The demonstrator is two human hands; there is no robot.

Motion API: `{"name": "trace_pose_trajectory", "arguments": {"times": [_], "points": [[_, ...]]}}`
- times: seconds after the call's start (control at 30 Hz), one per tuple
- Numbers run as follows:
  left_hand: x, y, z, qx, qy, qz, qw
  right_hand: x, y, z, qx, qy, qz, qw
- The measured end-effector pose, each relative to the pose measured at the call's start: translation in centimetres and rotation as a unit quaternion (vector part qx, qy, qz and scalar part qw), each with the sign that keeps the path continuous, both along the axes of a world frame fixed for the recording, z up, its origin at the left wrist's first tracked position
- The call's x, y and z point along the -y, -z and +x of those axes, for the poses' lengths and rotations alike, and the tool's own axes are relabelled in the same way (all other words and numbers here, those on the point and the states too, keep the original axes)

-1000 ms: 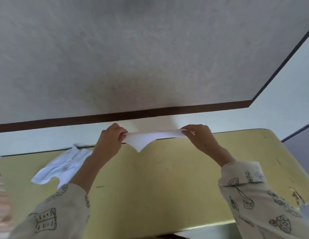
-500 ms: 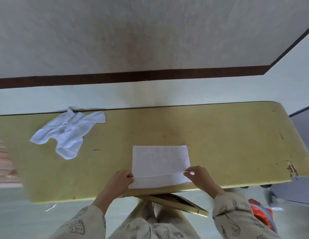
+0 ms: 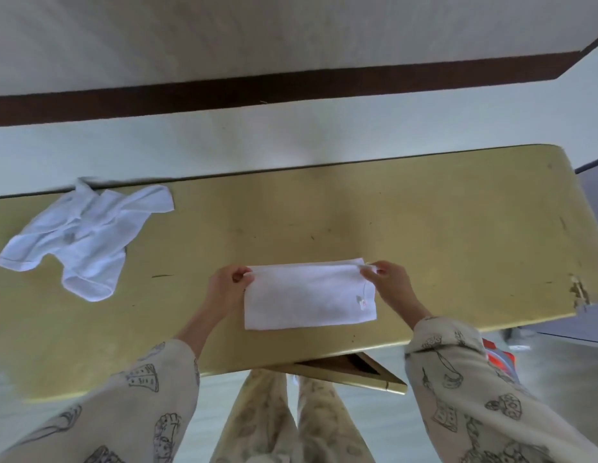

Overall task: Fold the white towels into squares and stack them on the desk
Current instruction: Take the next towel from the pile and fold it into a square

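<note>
Yellow, scuffed desk (image 3: 424, 228) is standing against a pale wall, carrying 2 white towels. Left hand (image 3: 225, 287) and right hand (image 3: 389, 284) are each pinching a far corner of the folded towel (image 3: 307, 300), which is lying flat as a wide rectangle between the 2 grips. Well left of the left hand's pinch, the crumpled towel (image 3: 80, 235) is lying near the desk's far edge.

A person in a cream two-piece outfit printed all over with dark line-drawn doodles. Long sleeves (image 3: 457, 372) end just above the wrists, leaving both hands (image 3: 225, 287) bare; matching trousers (image 3: 290, 419) carry the same sketch-like print, fainter on the legs.
</note>
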State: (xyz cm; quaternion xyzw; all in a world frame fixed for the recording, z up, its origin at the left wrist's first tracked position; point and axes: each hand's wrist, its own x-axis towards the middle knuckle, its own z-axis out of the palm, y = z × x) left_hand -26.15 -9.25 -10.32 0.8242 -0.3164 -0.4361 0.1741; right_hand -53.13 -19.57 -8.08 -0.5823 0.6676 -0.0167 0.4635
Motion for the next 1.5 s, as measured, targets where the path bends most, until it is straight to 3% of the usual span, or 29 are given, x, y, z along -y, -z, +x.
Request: {"name": "trace_pose_trajectory", "arguments": {"times": [0.27, 1.0, 1.17, 1.23, 1.33, 1.4, 1.5], "points": [[1.3, 2.4, 0.5, 0.012, -0.025, 0.029, 0.999, 1.3, 3.6, 0.6, -0.058, -0.008, -0.003, 0.998], [1.4, 2.3, -0.1, -0.007, -0.126, 0.057, 0.990, 1.7, 5.6, 0.9, -0.052, 0.036, -0.033, 0.997], [0.8, 1.9, -0.4, 0.032, -0.111, 0.050, 0.992, 1.1, 4.5, 1.1, -0.056, 0.045, -0.096, 0.993], [0.1, 1.3, -1.0, 0.097, -0.089, 0.027, 0.991, 0.1, 4.2, 1.2, -0.078, 0.014, -0.164, 0.983], [-1.3, 1.5, -3.1, 0.263, 0.049, -0.065, 0.961, -2.7, 4.8, 1.4, -0.075, -0.107, -0.297, 0.946], [-1.8, 2.4, -5.7, 0.282, 0.149, -0.132, 0.939, -4.8, 5.9, 2.2, -0.075, -0.204, -0.338, 0.916], [-2.3, 4.6, -8.8, 0.268, 0.278, -0.161, 0.908, -6.9, 7.8, 3.8, -0.061, -0.290, -0.338, 0.893]]}}
